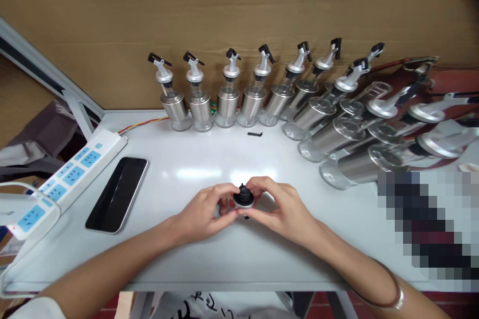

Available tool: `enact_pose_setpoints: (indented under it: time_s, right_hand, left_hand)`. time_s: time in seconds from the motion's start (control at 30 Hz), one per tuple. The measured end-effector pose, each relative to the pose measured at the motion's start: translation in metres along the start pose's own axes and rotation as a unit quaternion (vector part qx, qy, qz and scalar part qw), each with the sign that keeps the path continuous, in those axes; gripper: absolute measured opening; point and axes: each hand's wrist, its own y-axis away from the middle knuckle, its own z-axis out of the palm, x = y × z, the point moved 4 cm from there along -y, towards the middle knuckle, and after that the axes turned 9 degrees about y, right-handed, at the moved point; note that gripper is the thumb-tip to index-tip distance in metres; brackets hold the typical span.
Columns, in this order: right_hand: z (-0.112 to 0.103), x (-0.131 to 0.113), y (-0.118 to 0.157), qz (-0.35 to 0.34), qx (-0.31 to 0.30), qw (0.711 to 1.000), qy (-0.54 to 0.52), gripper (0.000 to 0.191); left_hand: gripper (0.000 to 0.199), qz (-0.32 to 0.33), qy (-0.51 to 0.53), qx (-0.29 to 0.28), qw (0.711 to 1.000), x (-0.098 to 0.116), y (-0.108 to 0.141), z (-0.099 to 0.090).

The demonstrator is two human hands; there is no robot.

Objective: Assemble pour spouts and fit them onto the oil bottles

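Observation:
Between my two hands is a bottle pourer stopper, its black ribbed plug pointing up and its silver collar below. My left hand pinches it from the left with thumb and fingers. From the right, my right hand grips the same stopper. A small dark part shows under the collar, mostly hidden by the fingers. Farther back on the table lies a small black lever piece. Behind it stand glass bottles with steel sleeves, such as this bottle, each topped with a silver and black pourer.
More bottles crowd the right side of the white table. At left lie a black phone and a white power strip with a cable. A brown cardboard wall closes the back. Red and yellow wires run behind the bottles.

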Motion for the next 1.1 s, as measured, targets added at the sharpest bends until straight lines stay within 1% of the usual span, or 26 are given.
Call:
enact_pose_setpoints:
  time_s: [0.2, 0.37, 0.43, 0.5, 0.6, 0.7, 0.87, 0.97, 1.1]
  right_hand:
    - [-0.0036, -0.0017, -0.0014, -0.002, -0.004, 1.0, 0.017, 0.027]
    - [-0.0055, -0.0047, -0.003, -0.025, -0.013, 1.0, 0.005, 0.024]
    - [-0.0062, -0.0065, -0.0036, -0.039, -0.021, 0.999, 0.0, 0.021]
    - [-0.0068, -0.008, -0.0041, -0.051, -0.03, 0.998, -0.012, 0.025]
    - [-0.0064, -0.0079, -0.0042, -0.044, -0.044, 0.998, -0.032, 0.029]
    - [-0.0045, -0.0078, -0.0032, -0.047, -0.055, 0.997, -0.026, 0.026]
    - [-0.0049, -0.0076, -0.0033, -0.06, -0.035, 0.998, 0.004, 0.02]
    - [-0.0052, -0.0074, -0.0046, -0.065, -0.037, 0.997, 0.012, 0.014]
    - [-0.0054, -0.0076, -0.0058, -0.071, -0.035, 0.997, 0.012, 0.016]
  left_hand:
    - [0.032, -0.002, -0.005, 0.002, 1.0, 0.0009, -0.0018, -0.0022]
    - [0.032, -0.022, 0.011, 0.022, 0.999, -0.001, -0.0017, -0.0045]
    - [0.029, -0.022, 0.015, 0.027, 0.999, -0.0003, -0.0014, -0.0051]
    - [0.028, -0.02, 0.014, 0.032, 0.999, 0.0009, -0.0011, -0.0059]
    - [0.03, -0.014, 0.01, 0.045, 0.999, 0.0027, -0.0007, -0.0077]
    - [0.033, -0.01, 0.006, 0.049, 0.999, 0.0042, -0.0009, -0.0087]
    - [0.032, 0.0, -0.014, 0.045, 0.999, 0.0063, -0.0026, -0.0095]
    - [0.03, 0.007, -0.025, 0.045, 0.999, 0.0068, -0.0041, -0.0097]
    - [0.028, 0.017, -0.039, 0.045, 0.998, 0.0082, -0.0061, -0.01]
